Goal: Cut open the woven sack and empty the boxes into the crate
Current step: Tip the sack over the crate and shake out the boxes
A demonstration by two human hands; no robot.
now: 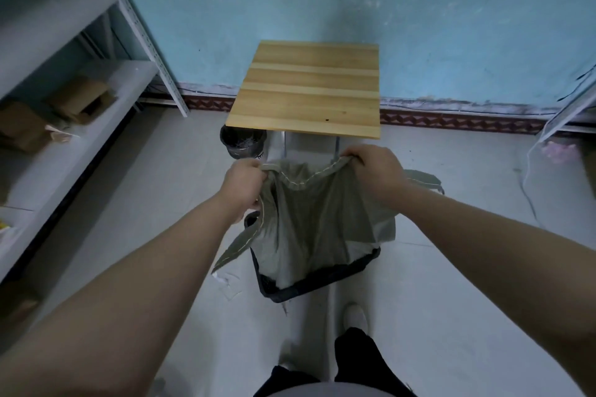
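both hands hold the grey-green sack up by its stitched top edge, the left hand gripping one corner and the right hand clenched on the other, so the cloth sags between them. the sack hangs down into the dark crate on the pale floor, covering most of its inside. just beyond stands a small wooden table against the blue wall, with a black bin beside its left leg. no boxes can be seen in the crate.
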